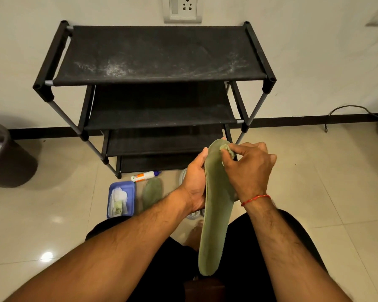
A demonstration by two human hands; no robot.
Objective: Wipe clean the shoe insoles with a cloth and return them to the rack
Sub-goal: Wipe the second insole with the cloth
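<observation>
Holding position, item one: green insole (215, 214), raised over the person's lap, toe end up and away toward the rack (157, 55), heel end low near the knees. The left hand (194, 184) grips it along its left edge in the upper half, fingers curled behind, thumb at the rim. The right hand (249, 168) pinches a small wad of green cloth (227, 149) between thumb and curled fingers and presses it on the toe end of the top face.

Handling, as judged:
- **Weight and stiffness:** light, thin and flexible. The unsupported heel end would likely droop if the piece were held by one tip only.
- **Surface:** looks matt and fabric-faced, not slippery.
- **Fragility:** none expected, though a sharp fold could crease it.
- **Best hold:** by the edges near mid-length, palm backing the patch under the cloth so wiping pressure has something to bear against.

Item two: second insole (152, 192), same green, flat on the tiled floor just beside a blue tray (127, 185) that contains crumpled cloths. A white bottle (143, 176) lies on the floor between the tray and the rack's foot.

Rack: black, fabric shelves, top shelf dusty. Neither insole is on it, so the return step is not yet done for either.
</observation>
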